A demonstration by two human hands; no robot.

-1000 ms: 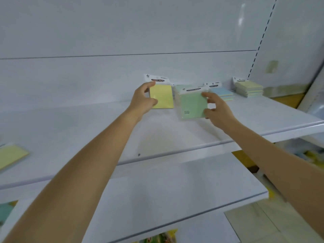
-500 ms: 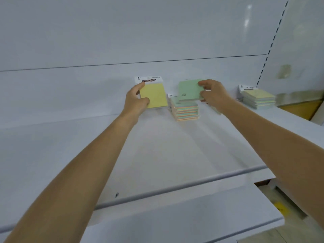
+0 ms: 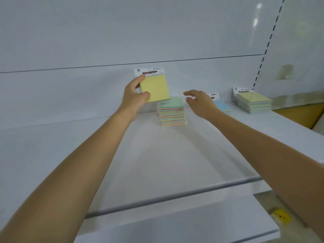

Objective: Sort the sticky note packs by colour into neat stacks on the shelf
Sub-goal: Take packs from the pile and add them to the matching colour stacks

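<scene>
Green pack (image 3: 171, 102) dropped onto stack (image 3: 172, 117); right hand (image 3: 199, 102) fingers (image 3: 188, 93) spread beside it; left hand (image 3: 135, 97) pinches yellow pack (image 3: 156, 87).

White shelf (image 3: 157, 155), grey front edge, filling mid-frame. On it, along the back: green-topped stack (image 3: 172, 114), centre; blue pack (image 3: 222, 106), right of centre, partly hidden; yellow-topped stack (image 3: 253, 103), far right.

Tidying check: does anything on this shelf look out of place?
The yellow pack gripped by the left hand is held up beside the green stack, away from the yellow-topped stack at far right. Nothing looks damaged.
</scene>
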